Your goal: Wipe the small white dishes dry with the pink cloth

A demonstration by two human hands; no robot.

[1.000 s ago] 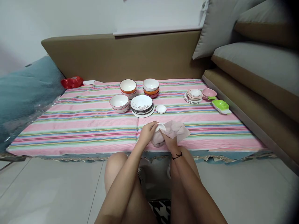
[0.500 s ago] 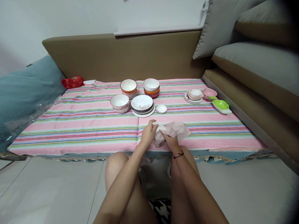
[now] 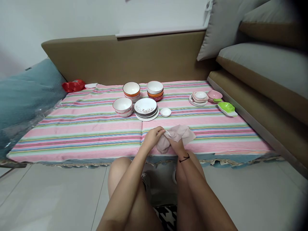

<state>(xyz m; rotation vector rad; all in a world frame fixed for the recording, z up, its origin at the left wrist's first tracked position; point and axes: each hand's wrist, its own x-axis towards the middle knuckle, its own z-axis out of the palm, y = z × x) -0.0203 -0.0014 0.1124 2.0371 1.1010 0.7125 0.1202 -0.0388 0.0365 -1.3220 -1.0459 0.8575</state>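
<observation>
My left hand (image 3: 154, 135) pinches the edge of a small white dish (image 3: 166, 132), which is tilted so that only a thin strip of it shows. A pale pink cloth (image 3: 181, 132) is bunched around the dish and drapes to the right. My right hand (image 3: 176, 146) is closed on that cloth, its fingers mostly covered by the folds. Just beyond the hands lie small white dishes (image 3: 166, 112), stacked. To their left stands a pile of plates (image 3: 145, 106), the top one white with a floral pattern.
Bowls (image 3: 122, 106) and two bowl stacks (image 3: 131, 89) (image 3: 155, 88) stand behind the plates. At the right are stacked small dishes (image 3: 198, 98), a pink bowl (image 3: 215, 95) and a green leaf-shaped dish (image 3: 227, 109). A red bag (image 3: 73, 86) lies far left on the striped cloth (image 3: 84, 128).
The small dish has tipped from showing its face to nearly edge-on. My left fingers have closed over its rim, and the cloth has shifted around it.
</observation>
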